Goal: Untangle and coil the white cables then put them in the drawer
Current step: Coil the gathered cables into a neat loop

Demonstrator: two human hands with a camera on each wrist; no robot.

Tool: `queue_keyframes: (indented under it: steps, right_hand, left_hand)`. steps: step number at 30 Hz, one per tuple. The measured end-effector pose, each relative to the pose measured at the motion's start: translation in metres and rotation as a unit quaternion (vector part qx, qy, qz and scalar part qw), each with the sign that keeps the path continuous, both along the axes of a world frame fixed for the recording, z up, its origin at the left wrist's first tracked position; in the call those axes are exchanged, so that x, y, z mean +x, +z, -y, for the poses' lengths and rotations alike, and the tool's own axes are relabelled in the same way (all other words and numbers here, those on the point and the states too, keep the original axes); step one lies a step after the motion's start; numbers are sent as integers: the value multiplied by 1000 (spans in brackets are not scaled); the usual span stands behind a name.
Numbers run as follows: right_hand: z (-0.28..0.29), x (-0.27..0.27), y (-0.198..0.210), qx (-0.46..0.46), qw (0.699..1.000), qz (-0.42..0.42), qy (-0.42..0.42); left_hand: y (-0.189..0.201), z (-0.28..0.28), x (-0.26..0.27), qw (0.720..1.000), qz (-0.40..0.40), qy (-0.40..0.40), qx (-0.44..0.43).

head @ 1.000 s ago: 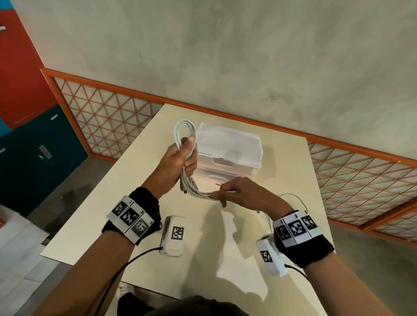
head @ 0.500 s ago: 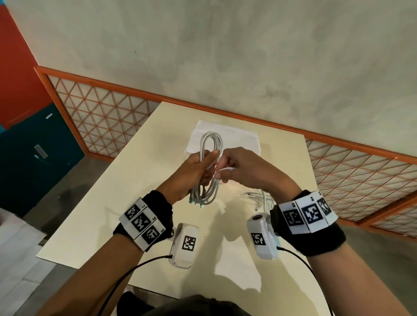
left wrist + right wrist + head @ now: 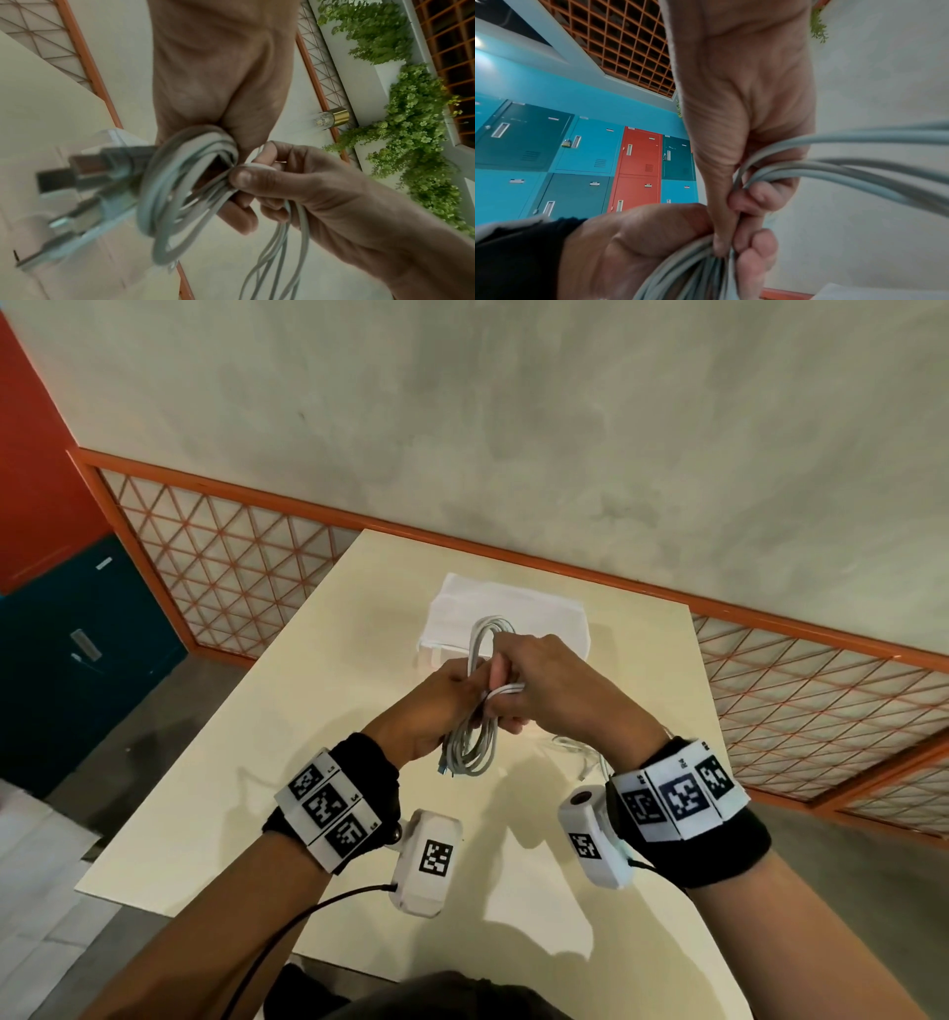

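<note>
A coiled white cable stands upright above the cream table, in front of the white drawer unit. My left hand grips the coil around its middle. My right hand pinches a white strand that lies crosswise against the coil. In the left wrist view the coil shows with its plugs hanging blurred at the left, and the right hand pinches the strand beside it. The right wrist view shows my right hand holding cable strands. More white cable lies on the table under my right wrist.
The table stands against a grey wall with an orange lattice panel. Blue lockers are at the left, past the table's edge. Hanging green plants and a lamp show in the left wrist view.
Both hands have come together in front of the drawer unit. My right hand rose from the coil's lower end to its middle, carrying the loose strand across the coil.
</note>
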State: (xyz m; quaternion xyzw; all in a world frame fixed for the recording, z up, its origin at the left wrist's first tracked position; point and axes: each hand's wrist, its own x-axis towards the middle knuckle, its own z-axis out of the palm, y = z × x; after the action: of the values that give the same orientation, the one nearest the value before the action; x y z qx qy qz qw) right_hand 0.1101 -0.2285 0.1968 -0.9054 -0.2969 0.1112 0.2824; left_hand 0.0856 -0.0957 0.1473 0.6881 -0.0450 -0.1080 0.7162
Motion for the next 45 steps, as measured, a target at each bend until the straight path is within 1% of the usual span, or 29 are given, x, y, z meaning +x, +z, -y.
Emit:
queue_keyframes:
  steps: [3,6,9,11,13,15,16,17,20,22,24,28,35,39,40,43,45]
  right_hand:
    - [1,1,-1,-4,1000,6,6]
    - [3,1,-1,-4,1000,12,25]
    - [6,5,-4,-10,999,29,42]
    - [8,8,-3,-22,997,46,51]
    - [12,9,1,2,999,16,43]
    - [20,9,5,43,999,-28,16]
    - [24,8,6,45,998,-38,1]
    - [27,8,7,30,999,-39,-7]
    - [34,6,2,-53,997,-54,-17]
    - [36,6,-1,-63,996,-60,-21]
    - [35,5,-2,-56,998,-39,-13]
    - [30,3,3,-45,999,8,7]
    - [28,1,5,-40,999,21,15]
    - [34,0,6,15,999,30,-17]
    - [35,0,6,7,999,36,-30]
    - [35,-3,4,-55,995,68,-57]
    - [34,-3,1,-61,993,81,-64]
  left_hand:
    - [0,-1,1,999,-34,-15,-18]
    - [-5,1,2,997,-72,-22,-14]
    - [-9,3,1,996,-84,-34,-16]
    - [-9,4,-1,994,-91,-37,-44]
    - [-7,4,-1,993,-91,-36,-62]
    - [-4,2,-2,993,-90,-37,-63]
    - [-4,1,-3,994,-87,-38,-60]
    - [-4,0,-3,994,-84,-39,-56]
    - [-7,-2,-4,995,-76,-43,-43]
    - [-8,-3,-5,996,-70,-45,-20]
    - [-7,-3,-7,996,-70,-47,-2]
    - [-5,2,-9,995,-65,-71,-13]
    - [-6,6,-12,992,-80,-72,-66]
    - [-5,3,-12,993,-88,-52,-65]
    - [-5,2,-12,993,-87,-51,-67]
    - [-10,3,-13,992,-95,-46,-73]
    - [-12,5,-14,991,-107,-35,-78]
